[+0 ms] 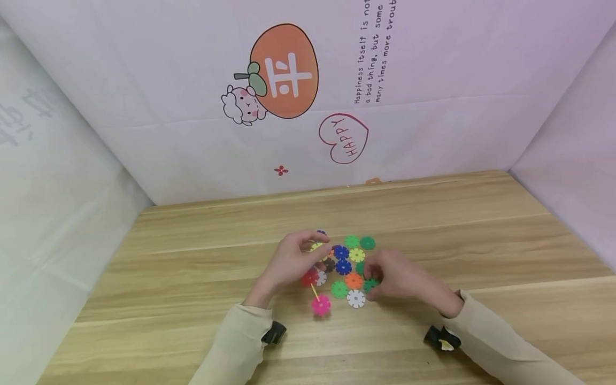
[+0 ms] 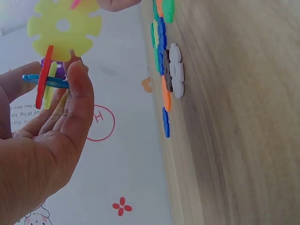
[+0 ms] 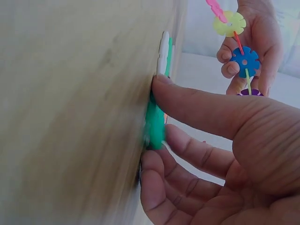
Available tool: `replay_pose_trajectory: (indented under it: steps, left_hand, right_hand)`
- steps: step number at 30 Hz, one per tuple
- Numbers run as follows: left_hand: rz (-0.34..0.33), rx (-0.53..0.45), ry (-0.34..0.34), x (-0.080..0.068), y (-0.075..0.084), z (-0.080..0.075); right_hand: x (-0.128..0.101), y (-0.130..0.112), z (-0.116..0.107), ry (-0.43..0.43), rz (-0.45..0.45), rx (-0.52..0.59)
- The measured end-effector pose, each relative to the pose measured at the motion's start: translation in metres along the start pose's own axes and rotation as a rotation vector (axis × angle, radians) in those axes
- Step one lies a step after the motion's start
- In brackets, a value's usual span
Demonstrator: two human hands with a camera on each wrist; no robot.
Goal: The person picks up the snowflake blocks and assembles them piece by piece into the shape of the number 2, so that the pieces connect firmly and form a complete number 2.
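Watching left hand point(image 1: 291, 260) hold chain point(image 3: 251, 58); toward right edge of desk point(image 1: 471, 230), I see nearer right hand point(image 1: 397, 272) pinch green disc point(image 3: 155, 123).

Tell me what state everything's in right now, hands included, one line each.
Left hand: curled, holding the chain
Chain: slotted together, held off the table
Pink disc: slotted in at the chain's end
Right hand: curled at a dark green disc, grip unclear
Dark blue discs: flat
Light green discs: flat
Wall cloth: creased

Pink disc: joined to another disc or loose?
Joined: the right wrist view shows the pink disc slotted into a yellow disc.
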State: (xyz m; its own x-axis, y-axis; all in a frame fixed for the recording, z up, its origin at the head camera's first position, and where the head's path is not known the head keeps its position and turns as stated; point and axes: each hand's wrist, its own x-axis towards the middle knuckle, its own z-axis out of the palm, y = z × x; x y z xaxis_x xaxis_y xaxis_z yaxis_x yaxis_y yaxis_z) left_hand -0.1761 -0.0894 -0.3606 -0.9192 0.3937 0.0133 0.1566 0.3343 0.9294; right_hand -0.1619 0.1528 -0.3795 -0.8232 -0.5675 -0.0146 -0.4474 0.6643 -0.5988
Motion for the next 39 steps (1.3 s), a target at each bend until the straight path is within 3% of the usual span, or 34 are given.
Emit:
replay_pose_trajectory:
  steps: [11,19,31,39]
  left_hand:
    - [0.014,-0.011,0.006,0.000,0.000,0.000]
    - [0.014,-0.032,0.004,-0.001,0.001,0.001]
    - [0.012,-0.024,0.002,0.000,0.002,-0.001]
    - [-0.011,-0.055,0.007,-0.001,0.003,-0.003]
  right_hand:
    - [0.004,-0.006,-0.002,-0.007,0.057,0.082]
    - [0.015,-0.010,-0.005,0.096,0.009,0.096]
    - [0.031,-0.025,-0.018,0.257,0.010,0.270]
    - [0.034,-0.024,-0.021,0.282,0.035,0.359]
